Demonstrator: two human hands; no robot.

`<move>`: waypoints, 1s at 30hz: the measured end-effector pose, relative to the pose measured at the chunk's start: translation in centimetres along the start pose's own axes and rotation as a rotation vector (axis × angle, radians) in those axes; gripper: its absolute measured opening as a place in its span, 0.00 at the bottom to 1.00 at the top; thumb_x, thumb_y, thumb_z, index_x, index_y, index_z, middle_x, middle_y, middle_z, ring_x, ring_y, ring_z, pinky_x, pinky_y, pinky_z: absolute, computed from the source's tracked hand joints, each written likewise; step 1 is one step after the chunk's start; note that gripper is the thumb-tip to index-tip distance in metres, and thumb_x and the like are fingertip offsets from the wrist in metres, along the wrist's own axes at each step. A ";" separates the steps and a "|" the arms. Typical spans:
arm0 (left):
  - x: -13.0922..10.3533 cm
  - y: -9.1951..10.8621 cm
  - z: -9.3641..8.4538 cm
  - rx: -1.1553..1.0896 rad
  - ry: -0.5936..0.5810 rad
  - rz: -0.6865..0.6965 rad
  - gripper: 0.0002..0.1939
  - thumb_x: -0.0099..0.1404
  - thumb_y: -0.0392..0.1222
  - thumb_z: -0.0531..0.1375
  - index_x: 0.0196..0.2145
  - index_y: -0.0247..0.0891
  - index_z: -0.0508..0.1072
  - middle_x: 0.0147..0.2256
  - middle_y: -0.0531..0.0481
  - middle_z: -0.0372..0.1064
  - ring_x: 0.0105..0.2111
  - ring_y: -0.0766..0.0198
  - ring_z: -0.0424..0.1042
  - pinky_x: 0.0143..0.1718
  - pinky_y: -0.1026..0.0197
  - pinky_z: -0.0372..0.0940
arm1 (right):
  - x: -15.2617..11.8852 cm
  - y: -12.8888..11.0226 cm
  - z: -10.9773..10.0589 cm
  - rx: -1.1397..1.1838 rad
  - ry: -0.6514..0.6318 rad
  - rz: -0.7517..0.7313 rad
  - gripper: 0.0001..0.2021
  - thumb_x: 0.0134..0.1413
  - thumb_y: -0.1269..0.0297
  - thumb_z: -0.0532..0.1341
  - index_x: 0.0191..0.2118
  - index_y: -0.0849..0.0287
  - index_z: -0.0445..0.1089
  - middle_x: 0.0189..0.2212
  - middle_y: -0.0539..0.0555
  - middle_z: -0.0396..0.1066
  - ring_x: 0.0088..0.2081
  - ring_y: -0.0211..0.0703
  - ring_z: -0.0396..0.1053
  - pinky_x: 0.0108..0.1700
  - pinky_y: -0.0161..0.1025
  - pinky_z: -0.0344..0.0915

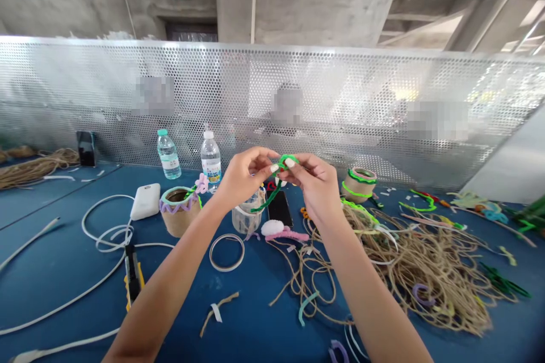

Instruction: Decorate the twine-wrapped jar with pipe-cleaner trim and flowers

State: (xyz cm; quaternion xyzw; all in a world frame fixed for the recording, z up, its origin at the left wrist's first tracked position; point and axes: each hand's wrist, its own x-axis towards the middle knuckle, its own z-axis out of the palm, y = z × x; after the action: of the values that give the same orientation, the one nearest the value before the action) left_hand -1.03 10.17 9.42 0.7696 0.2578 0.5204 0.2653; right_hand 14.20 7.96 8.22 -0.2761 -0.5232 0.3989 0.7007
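Observation:
Both hands are raised over the middle of the table, their fingertips almost meeting. Between them is a green pipe cleaner [289,159] bent into a small loop, with a darker green tail hanging down to the left. My left hand [251,173] pinches the loop's left side between thumb and finger. On the right side, my right hand [313,177] grips it with the thumb on top. Behind and below the hands stands a clear plastic cup [247,220], partly hidden, beside a black phone [279,208].
Twine-wrapped jars stand at left [181,218] and right [359,186]. Two water bottles [169,156] [211,160] are behind. Tangled twine [426,266] covers the right side. A tape ring [227,253], utility knife [133,275], white power bank [145,202] and cable lie around.

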 end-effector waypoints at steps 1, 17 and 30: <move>0.0 -0.2 0.4 -0.009 0.013 -0.010 0.10 0.60 0.36 0.60 0.40 0.33 0.73 0.31 0.48 0.72 0.31 0.66 0.72 0.31 0.65 0.68 | -0.1 0.2 0.2 0.015 0.034 -0.010 0.11 0.38 0.60 0.72 0.28 0.59 0.73 0.22 0.48 0.73 0.23 0.35 0.72 0.30 0.35 0.73; -0.2 -0.9 2.5 -0.228 0.381 -0.021 0.08 0.56 0.43 0.65 0.32 0.37 0.74 0.28 0.51 0.70 0.30 0.67 0.69 0.31 0.67 0.64 | -0.7 0.4 0.5 -0.201 0.033 -0.007 0.07 0.50 0.59 0.63 0.31 0.57 0.70 0.26 0.51 0.74 0.26 0.40 0.73 0.28 0.38 0.72; -0.2 0.0 1.8 -0.299 0.052 0.015 0.15 0.57 0.51 0.65 0.31 0.35 0.73 0.29 0.49 0.70 0.31 0.65 0.69 0.34 0.64 0.64 | 0.1 -1.3 -2.1 -0.207 -0.324 -0.031 0.10 0.50 0.61 0.65 0.38 0.56 0.76 0.31 0.50 0.74 0.30 0.36 0.72 0.35 0.39 0.73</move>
State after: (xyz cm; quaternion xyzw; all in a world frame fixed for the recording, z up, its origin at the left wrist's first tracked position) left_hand 0.62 9.78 8.73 0.7095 0.1787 0.5749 0.3663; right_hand 16.54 7.40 8.66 -0.2707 -0.6717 0.3713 0.5811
